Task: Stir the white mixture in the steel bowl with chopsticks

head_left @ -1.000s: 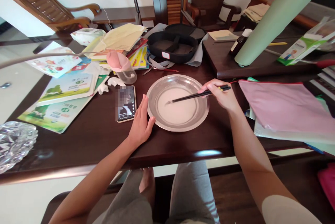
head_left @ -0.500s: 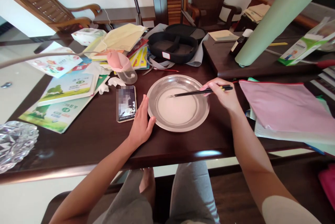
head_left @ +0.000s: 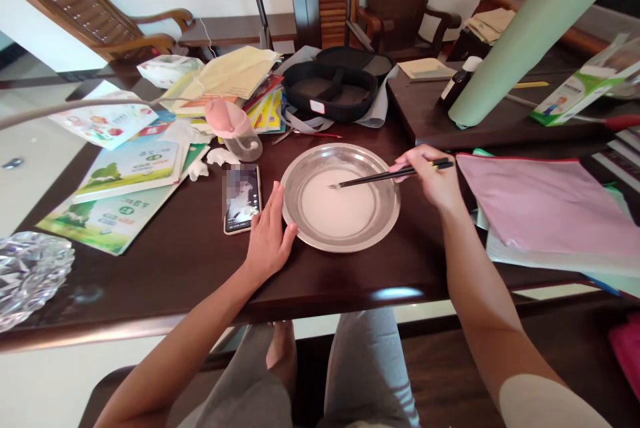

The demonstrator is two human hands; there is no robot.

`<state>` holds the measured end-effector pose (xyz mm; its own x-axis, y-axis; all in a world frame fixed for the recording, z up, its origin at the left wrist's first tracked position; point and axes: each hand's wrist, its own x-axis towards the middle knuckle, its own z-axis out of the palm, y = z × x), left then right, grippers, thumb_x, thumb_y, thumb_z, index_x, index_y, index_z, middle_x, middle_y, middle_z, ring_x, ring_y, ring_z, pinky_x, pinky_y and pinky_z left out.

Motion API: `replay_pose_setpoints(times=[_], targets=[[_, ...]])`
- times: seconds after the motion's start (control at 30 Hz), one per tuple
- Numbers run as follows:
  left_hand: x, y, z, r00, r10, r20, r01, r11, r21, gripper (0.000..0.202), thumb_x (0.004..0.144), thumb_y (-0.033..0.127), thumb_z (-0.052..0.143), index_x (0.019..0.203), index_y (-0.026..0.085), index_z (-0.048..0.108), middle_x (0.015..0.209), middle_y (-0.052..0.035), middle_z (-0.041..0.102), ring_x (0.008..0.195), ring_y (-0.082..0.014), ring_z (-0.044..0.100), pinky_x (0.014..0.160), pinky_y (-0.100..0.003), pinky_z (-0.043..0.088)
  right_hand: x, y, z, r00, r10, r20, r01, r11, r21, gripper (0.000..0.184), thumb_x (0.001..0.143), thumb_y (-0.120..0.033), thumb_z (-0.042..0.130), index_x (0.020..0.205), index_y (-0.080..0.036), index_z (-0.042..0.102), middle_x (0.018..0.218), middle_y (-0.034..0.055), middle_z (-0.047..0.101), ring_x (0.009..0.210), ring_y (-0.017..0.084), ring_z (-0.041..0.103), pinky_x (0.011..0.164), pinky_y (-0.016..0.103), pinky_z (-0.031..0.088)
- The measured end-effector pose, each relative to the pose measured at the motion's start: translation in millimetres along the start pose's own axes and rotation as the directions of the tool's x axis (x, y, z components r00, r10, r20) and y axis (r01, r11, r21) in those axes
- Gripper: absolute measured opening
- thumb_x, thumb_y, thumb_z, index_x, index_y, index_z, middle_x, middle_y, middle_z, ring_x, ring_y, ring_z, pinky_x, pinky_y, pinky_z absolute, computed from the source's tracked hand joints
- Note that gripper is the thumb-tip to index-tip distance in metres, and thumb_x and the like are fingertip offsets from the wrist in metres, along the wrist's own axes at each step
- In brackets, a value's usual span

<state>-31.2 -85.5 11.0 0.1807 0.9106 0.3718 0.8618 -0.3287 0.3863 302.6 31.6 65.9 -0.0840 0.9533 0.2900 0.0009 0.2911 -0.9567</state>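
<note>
A round metal plate (head_left: pixel 387 218) sits on the dark wooden table (head_left: pixel 175 268) and holds a thin white liquid (head_left: pixel 337 208). My right hand (head_left: pixel 434 178) is closed on a pair of black chopsticks (head_left: pixel 385 177), whose tips dip into the liquid near the plate's far middle. My left hand (head_left: pixel 267 238) lies against the plate's left rim, fingers stretched out and together, thumb touching the rim.
A phone (head_left: pixel 242 198) lies just left of my left hand. Books and papers (head_left: pixel 125 168), a pink-lidded cup (head_left: pixel 235 128) and a black case (head_left: pixel 330 91) crowd the back. A pink folder (head_left: pixel 540 205) lies right, a green bottle (head_left: pixel 520 41) behind it, foil (head_left: pixel 27 275) at far left.
The chopstick tips have swept from the plate's left middle toward its far centre, and my right hand has drifted slightly right. My left hand has stayed at the rim.
</note>
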Motion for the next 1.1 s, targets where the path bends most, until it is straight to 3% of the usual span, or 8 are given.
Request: replay_pose_setpoints(times=[0.1,0.33,0.47,0.57,0.77,0.97,1.1], targets=[[-0.9,3.1,0.8,1.0,0.003,-0.028,-0.001,0.998,0.07,0.072,0.109,0.055,0.021,0.169,0.016,0.011,0.17,-0.0221,0.03,0.151,-0.0333,0.045,0.104,-0.041,0.044,2.6,0.4,-10.7,0.996,-0.015,-0.091,0.015,1.0,0.001,0.037,0.085,-0.059,0.075,0.072,-0.024,0.072,0.062,0.0015,0.076,0.052,0.018,0.07,0.052,0.031,0.06],[-5.0,15.0,1.1,0.994,0.014,-0.106,0.012,0.971,0.238,0.07,0.109,0.052,0.02,0.167,0.012,0.024,0.165,-0.0212,0.041,0.136,-0.0339,0.059,0.097,-0.04,0.043,-3.7,-0.2,8.3,0.991,0.048,0.128,-0.049,0.999,0.003,0.035,0.08,-0.062,0.077,0.079,-0.027,0.076,0.074,0.0019,0.081,0.067,0.023,0.077,0.058,0.035,0.066],[-6.0,17.6,0.2,0.993,0.028,-0.117,0.011,0.949,0.316,0.069,0.109,0.052,0.023,0.165,0.012,0.03,0.162,-0.0201,0.046,0.122,-0.0346,0.067,0.09,-0.041,0.044,-0.6,-2.1,-0.4,1.0,0.021,-0.019,-0.021,1.0,0.003,0.035,0.082,-0.058,0.078,0.078,-0.024,0.075,0.073,0.0032,0.08,0.063,0.02,0.076,0.058,0.033,0.065],[-6.7,17.4,-0.6,0.993,0.032,-0.11,0.008,0.937,0.35,0.07,0.108,0.053,0.023,0.165,0.012,0.031,0.161,-0.02,0.047,0.118,-0.0349,0.068,0.085,-0.041,0.045,1.4,-2.0,-8.2,0.997,0.004,-0.075,-0.001,0.999,0.032,0.037,0.083,-0.057,0.078,0.074,-0.023,0.072,0.064,0.0021,0.077,0.054,0.018,0.071,0.054,0.031,0.063],[-6.5,21.4,-5.8,0.998,-0.014,-0.064,0.037,0.924,0.38,0.074,0.107,0.059,0.023,0.166,0.015,0.029,0.162,-0.0176,0.047,0.111,-0.0342,0.07,0.075,-0.04,0.05,-2.5,0.7,5.5,0.988,0.079,0.132,-0.086,0.995,0.048,0.035,0.08,-0.061,0.079,0.077,-0.026,0.076,0.07,0.0026,0.079,0.064,0.023,0.077,0.056,0.035,0.066],[-8.2,28.3,-11.2,0.997,-0.071,-0.02,0.073,0.916,0.395,0.077,0.105,0.062,0.026,0.168,0.018,0.023,0.165,-0.013,0.044,0.112,-0.0366,0.067,0.073,-0.041,0.054,1.2,2.7,-6.0,0.999,0.016,-0.032,-0.015,0.999,0.033,0.034,0.083,-0.057,0.078,0.079,-0.023,0.074,0.071,0.0022,0.079,0.061,0.02,0.075,0.057,0.032,0.065],[-15.8,28.1,-8.7,0.995,-0.098,-0.019,0.098,0.924,0.37,0.082,0.103,0.067,0.027,0.168,0.017,0.02,0.165,-0.0159,0.043,0.116,-0.0376,0.065,0.076,-0.042,0.055,-0.6,2.7,-3.0,0.999,0.03,0.022,-0.031,0.999,0.044,0.034,0.083,-0.057,0.078,0.077,-0.023,0.074,0.068,0.0019,0.078,0.058,0.019,0.073,0.058,0.034,0.066]])
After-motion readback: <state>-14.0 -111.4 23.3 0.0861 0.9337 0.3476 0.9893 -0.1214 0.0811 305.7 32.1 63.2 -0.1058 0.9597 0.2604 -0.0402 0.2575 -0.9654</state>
